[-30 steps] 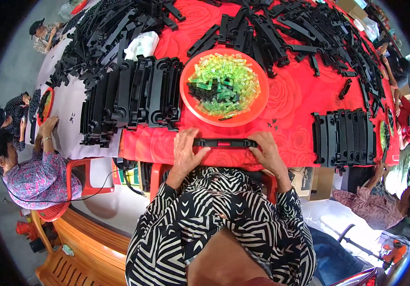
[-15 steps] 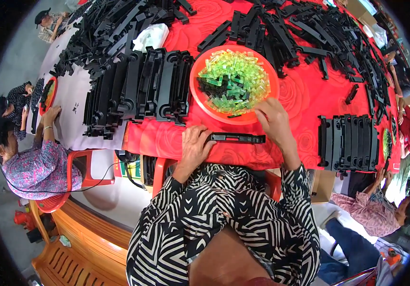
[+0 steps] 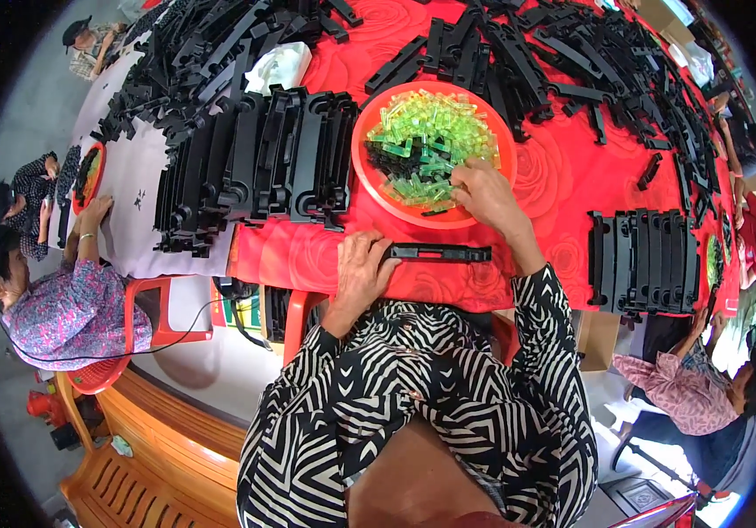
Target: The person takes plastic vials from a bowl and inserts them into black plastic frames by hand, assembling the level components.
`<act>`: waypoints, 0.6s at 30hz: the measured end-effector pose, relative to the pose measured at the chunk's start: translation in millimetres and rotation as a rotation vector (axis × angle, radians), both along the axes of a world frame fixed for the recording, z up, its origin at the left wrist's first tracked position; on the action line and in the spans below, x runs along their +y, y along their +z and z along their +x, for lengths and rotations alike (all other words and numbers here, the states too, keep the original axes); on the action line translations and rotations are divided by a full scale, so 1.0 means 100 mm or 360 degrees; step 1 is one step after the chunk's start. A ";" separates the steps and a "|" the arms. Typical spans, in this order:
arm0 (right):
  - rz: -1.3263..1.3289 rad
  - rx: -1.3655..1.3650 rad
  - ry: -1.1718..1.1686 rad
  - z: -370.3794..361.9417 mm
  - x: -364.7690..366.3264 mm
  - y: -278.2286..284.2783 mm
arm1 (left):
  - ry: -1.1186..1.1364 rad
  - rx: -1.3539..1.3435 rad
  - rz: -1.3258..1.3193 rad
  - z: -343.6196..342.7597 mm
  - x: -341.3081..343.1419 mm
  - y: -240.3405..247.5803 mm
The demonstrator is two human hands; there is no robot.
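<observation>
My left hand [image 3: 363, 266] rests at the table's near edge, its fingers closed on the left end of a long black plastic strip [image 3: 439, 253]. The strip lies flat, crosswise in front of me. Over the near right rim of a red basin [image 3: 367, 189] reaches my right hand [image 3: 489, 195], fingertips pinched together among the pieces. What they hold, if anything, is too small to make out. Inside the basin lie many small clear yellow-green plastic pieces [image 3: 448, 119], with a patch of small black pieces [image 3: 388, 160] on the left side.
Black plastic strips stand in a row [image 3: 246, 167] left of the basin; another row [image 3: 643, 264] is at right. A loose heap [image 3: 571, 53] of strips covers the far table. A white plastic bag [image 3: 279, 69] lies beyond the left row. Other people sit at both sides.
My right hand has moved left and farther into the basin, from its near right rim to the pieces. My left hand still holds the strip. A seated person at right has shifted their legs.
</observation>
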State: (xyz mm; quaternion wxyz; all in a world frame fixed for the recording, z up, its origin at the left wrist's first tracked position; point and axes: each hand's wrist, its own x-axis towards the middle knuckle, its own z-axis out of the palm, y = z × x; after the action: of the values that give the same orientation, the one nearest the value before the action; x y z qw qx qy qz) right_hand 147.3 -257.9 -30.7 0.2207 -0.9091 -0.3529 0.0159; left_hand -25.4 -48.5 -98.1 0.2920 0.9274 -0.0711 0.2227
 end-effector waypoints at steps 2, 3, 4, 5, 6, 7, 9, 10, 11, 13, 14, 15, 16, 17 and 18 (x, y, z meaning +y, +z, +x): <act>0.0154 -0.0063 -0.0023 -0.01 -0.03 0.00 | -0.0002 -0.0007 -0.0012 0.02 -0.01 -0.01; 0.0309 -0.0121 -0.0046 -0.04 -0.05 0.01 | -0.0023 0.0003 -0.0012 0.01 -0.01 0.01; 0.0307 -0.0099 -0.0041 -0.07 -0.07 0.02 | -0.0045 0.0014 -0.0013 0.01 -0.01 0.02; 0.0503 -0.0139 -0.0091 -0.08 -0.09 0.04 | -0.0039 0.0037 -0.0015 0.02 -0.02 0.03; 0.0703 -0.0171 -0.0139 -0.12 -0.10 0.06 | -0.0022 0.0005 -0.0012 0.01 -0.02 0.04; 0.0706 -0.0150 -0.0131 -0.18 -0.10 0.12 | -0.0004 -0.0036 -0.0009 0.02 -0.01 0.05; 0.0843 -0.0059 -0.0196 -0.40 -0.15 0.28 | 0.0029 -0.0032 -0.0013 -0.02 -0.01 0.09; 0.0758 -0.0066 -0.0213 -0.54 -0.16 0.37 | 0.0061 -0.0125 0.0021 -0.02 -0.02 0.10; 0.0761 -0.0049 -0.0209 -0.67 -0.17 0.34 | 0.0093 -0.0219 0.0056 -0.03 -0.03 0.11; 0.0861 0.0129 -0.0342 -0.92 -0.23 0.32 | 0.0066 -0.0272 0.0059 -0.06 -0.07 0.12; 0.0860 0.0136 -0.0347 -1.01 -0.26 0.26 | -0.0021 -0.0319 0.0081 -0.07 -0.08 0.11; 0.0835 0.0102 -0.0302 -1.08 -0.30 0.18 | -0.0110 -0.0370 0.0103 -0.07 -0.10 0.13; 0.0811 0.0074 -0.0257 -1.14 -0.32 0.08 | -0.0148 -0.0364 0.0117 -0.07 -0.14 0.17; 0.0812 0.0082 -0.0263 -1.17 -0.32 0.02 | -0.0152 -0.0355 0.0118 -0.06 -0.17 0.16; 0.0761 0.0034 -0.0222 -1.19 -0.31 -0.04 | -0.0158 -0.0334 0.0141 -0.04 -0.18 0.15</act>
State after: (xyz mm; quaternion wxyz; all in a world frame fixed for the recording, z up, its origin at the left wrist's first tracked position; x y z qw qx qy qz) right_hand 28.3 -288.7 -34.8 0.4337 -0.8530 -0.2807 -0.0738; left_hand -29.9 -67.0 -83.4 0.2524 0.9063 -0.1567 0.3005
